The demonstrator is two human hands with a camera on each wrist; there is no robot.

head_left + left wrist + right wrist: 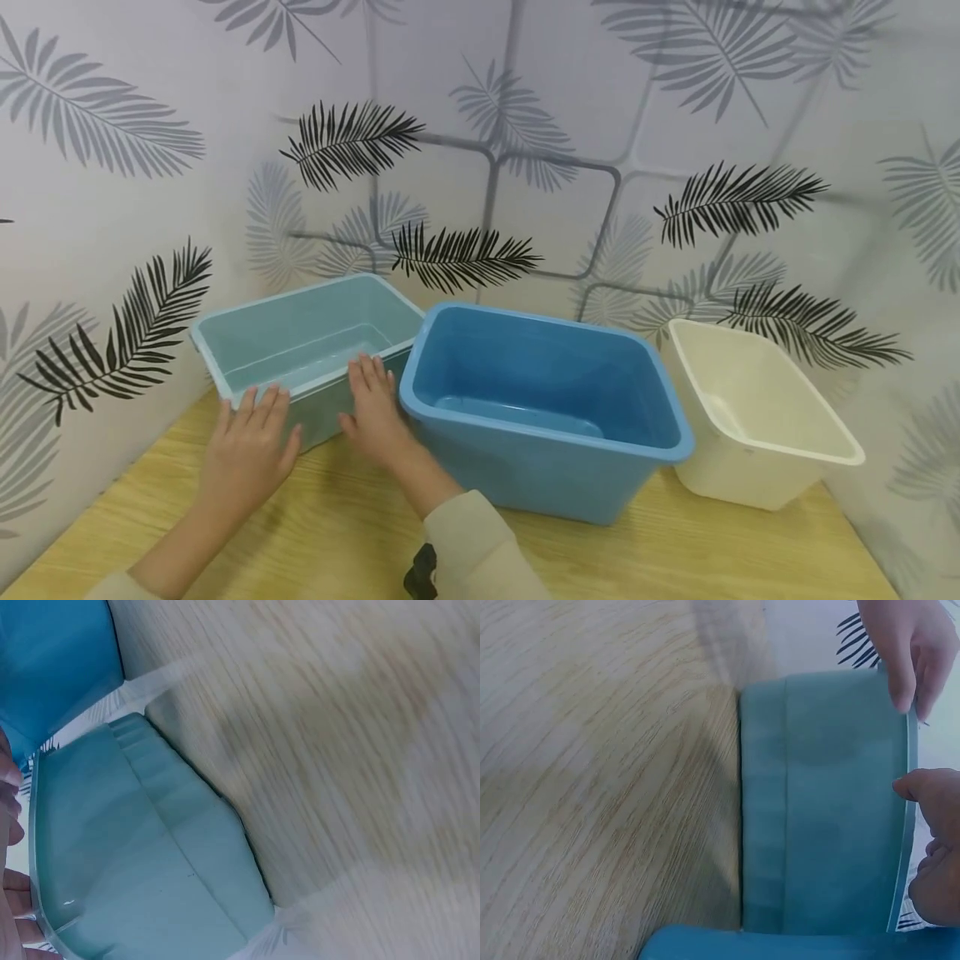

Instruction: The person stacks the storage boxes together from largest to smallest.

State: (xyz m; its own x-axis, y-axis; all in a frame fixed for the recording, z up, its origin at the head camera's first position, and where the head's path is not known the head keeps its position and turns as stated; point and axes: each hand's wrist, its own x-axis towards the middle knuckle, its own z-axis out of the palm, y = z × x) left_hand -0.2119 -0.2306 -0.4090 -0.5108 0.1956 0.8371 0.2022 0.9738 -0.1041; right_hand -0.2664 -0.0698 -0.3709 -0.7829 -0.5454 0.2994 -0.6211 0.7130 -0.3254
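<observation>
In the head view, a pale teal rectangular bin (330, 417) stands on the wooden table at the left. My left hand (247, 454) rests at its near left corner, fairly straight fingers reaching the rim and the thumb lower, by the outer wall. My right hand (375, 417) lies at the right part of the same near rim, fingertips on the edge. Close beside that hand is a larger blue bin (525, 475). The right wrist view shows my right thumb (911, 786) against the teal bin's rim. Across the left wrist view stretches the teal wall (150, 847).
A cream bin (757, 475) stands right of the blue one. All three bins form a row along the leaf-patterned wall covering (540, 200). Wood-grain table surface (330, 533) spreads in front, and a dark object (422, 573) shows by the right sleeve.
</observation>
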